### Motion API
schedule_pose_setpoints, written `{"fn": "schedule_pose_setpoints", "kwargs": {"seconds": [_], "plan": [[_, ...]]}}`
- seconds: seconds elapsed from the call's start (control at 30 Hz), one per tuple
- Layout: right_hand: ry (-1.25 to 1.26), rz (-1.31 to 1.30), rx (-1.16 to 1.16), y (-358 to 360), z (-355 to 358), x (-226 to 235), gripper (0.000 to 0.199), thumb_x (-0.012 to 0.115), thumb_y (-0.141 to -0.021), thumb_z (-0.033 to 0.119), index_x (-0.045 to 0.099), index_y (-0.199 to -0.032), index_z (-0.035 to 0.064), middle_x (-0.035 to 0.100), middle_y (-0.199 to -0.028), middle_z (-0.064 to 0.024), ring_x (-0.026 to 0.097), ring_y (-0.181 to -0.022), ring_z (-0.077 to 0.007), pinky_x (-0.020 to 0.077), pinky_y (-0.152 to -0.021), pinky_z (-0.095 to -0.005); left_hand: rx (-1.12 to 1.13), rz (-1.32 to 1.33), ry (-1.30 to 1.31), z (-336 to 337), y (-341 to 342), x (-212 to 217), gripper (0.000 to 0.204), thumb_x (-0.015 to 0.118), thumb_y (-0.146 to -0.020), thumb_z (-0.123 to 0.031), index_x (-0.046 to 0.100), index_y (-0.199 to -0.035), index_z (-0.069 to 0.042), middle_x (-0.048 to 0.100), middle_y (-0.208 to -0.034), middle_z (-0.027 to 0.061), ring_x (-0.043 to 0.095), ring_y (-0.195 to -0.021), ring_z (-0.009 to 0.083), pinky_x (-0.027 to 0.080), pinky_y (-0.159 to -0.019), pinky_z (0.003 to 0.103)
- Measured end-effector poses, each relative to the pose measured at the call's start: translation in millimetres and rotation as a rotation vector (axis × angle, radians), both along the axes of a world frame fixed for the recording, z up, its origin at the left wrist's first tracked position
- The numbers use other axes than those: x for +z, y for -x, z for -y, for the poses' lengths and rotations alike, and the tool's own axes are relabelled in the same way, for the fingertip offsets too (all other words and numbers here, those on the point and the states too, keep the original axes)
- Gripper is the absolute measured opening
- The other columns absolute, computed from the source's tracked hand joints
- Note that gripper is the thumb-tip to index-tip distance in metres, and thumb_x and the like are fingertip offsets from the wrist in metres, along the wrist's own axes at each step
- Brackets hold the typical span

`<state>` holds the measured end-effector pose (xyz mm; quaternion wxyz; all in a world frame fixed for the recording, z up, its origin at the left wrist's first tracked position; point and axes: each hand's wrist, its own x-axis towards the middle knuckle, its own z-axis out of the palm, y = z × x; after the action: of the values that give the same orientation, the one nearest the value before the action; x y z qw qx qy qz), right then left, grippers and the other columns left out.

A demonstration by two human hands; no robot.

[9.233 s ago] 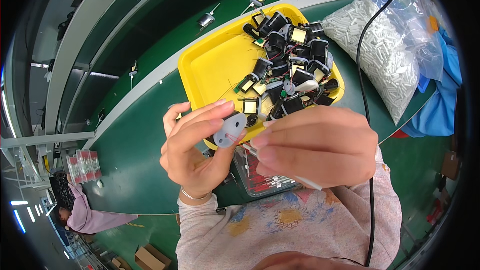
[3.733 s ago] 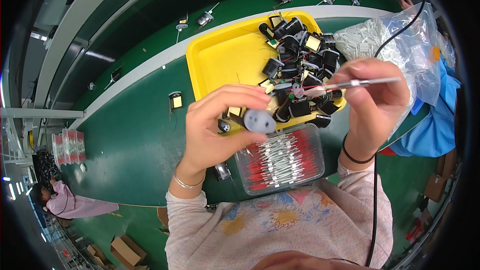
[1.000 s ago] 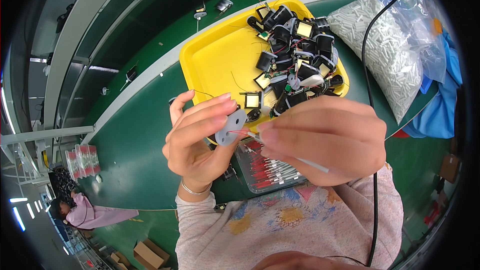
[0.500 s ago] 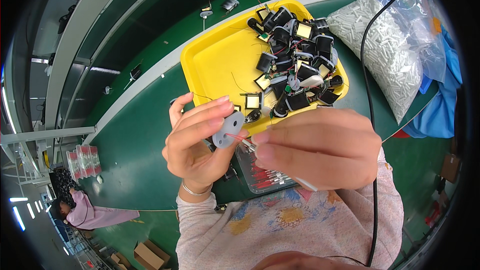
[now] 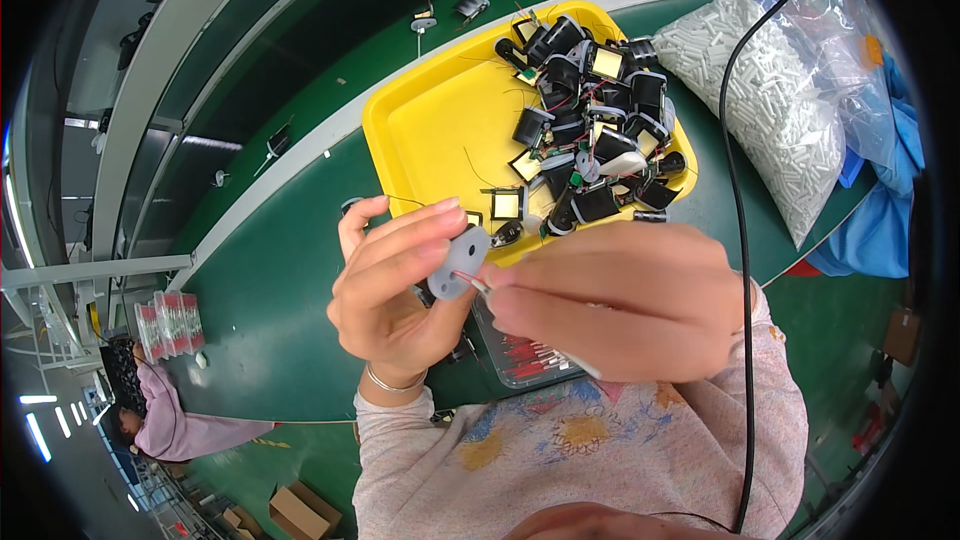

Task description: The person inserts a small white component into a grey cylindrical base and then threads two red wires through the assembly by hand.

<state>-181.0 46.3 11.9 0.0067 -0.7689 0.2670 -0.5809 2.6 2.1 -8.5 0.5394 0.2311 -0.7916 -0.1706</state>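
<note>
And there it was: the left hand (image 5: 400,308) pinched a grey disc-faced part (image 5: 457,262) between thumb and fingers, raised before the yellow tray (image 5: 375,140). The right hand (image 5: 620,300) gripped a thin white lead (image 5: 483,288), its tip up against the reddish wire (image 5: 465,276) at that disc! The joining looked under way, not finished. Black-bodied units (image 5: 602,144) crowded the tray, done or waiting impossible to tell, and red-and-white leads (image 5: 525,355) remained available below.
</note>
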Motion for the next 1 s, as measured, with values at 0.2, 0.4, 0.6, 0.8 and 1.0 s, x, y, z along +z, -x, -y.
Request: {"fn": "schedule_pose_setpoints", "kwargs": {"seconds": [0.2, 0.4, 0.6, 0.8, 1.0], "plan": [[-0.295, 0.149, 0.046, 1, 10, 2, 0.020, 0.073, -0.064, 0.004, 0.068, -0.083, 0.0035, 0.064, -0.076, -0.0062, 0.061, -0.061, -0.0189, 0.0473, -0.054, -0.0264, -0.058, 0.065, -0.138, -6, -5, 6, 0.039, 0.079, -0.063, -0.009, 0.061, -0.096, -0.001, 0.067, -0.091, 0.0139, 0.066, -0.081, 0.0223, 0.044, -0.073, 0.030], [-0.414, 0.134, 0.070, 6, 12, 5, 0.020, 0.072, -0.063, -0.002, 0.068, -0.082, 0.0010, 0.064, -0.073, -0.0084, 0.062, -0.063, -0.0196, 0.0468, -0.056, -0.0269, -0.341, -0.284, -0.584, -5, 1, 4, 0.044, 0.080, -0.064, -0.006, 0.047, -0.093, -0.001, 0.063, -0.102, 0.0226, 0.062, -0.095, 0.0241, 0.048, -0.081, 0.031], [-0.338, 0.016, -0.064, 5, 10, 7, 0.020, 0.068, -0.065, -0.006, 0.068, -0.084, 0.0012, 0.063, -0.077, -0.0079, 0.061, -0.065, -0.0204, 0.0478, -0.057, -0.0284, -0.429, -0.349, -0.718, -4, -1, 9, 0.041, 0.076, -0.069, 0.000, 0.047, -0.098, 0.000, 0.061, -0.106, 0.0229, 0.060, -0.101, 0.0254, 0.047, -0.088, 0.033], [-0.286, -0.025, -0.139, -5, 4, 1, 0.028, 0.065, -0.057, -0.006, 0.069, -0.084, 0.0014, 0.061, -0.074, -0.0060, 0.059, -0.063, -0.0189, 0.0465, -0.055, -0.0272, -0.359, -0.280, -0.602, -3, -2, 3, 0.036, 0.073, -0.065, 0.009, 0.061, -0.098, 0.005, 0.062, -0.101, 0.0178, 0.062, -0.096, 0.0253, 0.050, -0.085, 0.032], [-0.167, -0.003, -0.145, -7, 11, -5, 0.030, 0.063, -0.054, -0.007, 0.068, -0.082, 0.0002, 0.060, -0.073, -0.0057, 0.058, -0.061, -0.0184, 0.0452, -0.052, -0.0268, -0.067, -0.012, -0.246, -13, -1, 10, 0.035, 0.073, -0.063, 0.010, 0.064, -0.096, 0.006, 0.063, -0.096, 0.0188, 0.065, -0.091, 0.0257, 0.052, -0.081, 0.032]]}}
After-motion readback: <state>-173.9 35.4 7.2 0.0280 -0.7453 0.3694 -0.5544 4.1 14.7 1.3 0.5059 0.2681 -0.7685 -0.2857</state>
